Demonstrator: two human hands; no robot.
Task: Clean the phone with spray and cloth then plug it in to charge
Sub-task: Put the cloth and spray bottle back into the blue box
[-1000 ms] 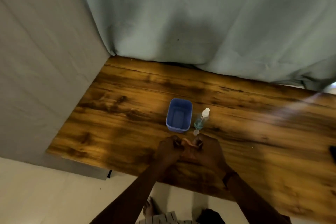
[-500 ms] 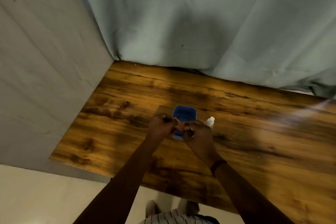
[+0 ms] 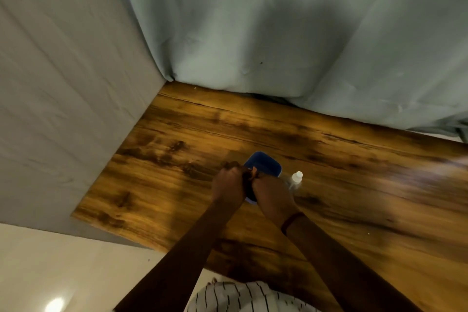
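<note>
Both my hands are over the blue plastic container (image 3: 269,162) in the middle of the wooden table (image 3: 177,159). My left hand (image 3: 228,185) and my right hand (image 3: 271,192) meet knuckle to knuckle. Their curled fingers pinch a small orange-brown piece, apparently the cloth (image 3: 254,173), which is mostly hidden between them. They cover the container's near half. A small clear spray bottle (image 3: 295,180) with a white cap stands just right of my right hand. No phone or charging cable is in view.
A grey-green sheet (image 3: 278,33) hangs along the table's far edge. A white sheet (image 3: 63,83) closes off the left side. The table's near edge runs under my forearms, with pale floor (image 3: 50,273) below it.
My two hands, still pinching the small piece, have moved from the table's near part forward to above the blue container. The view has shifted left, so the table's far right end has left the frame.
</note>
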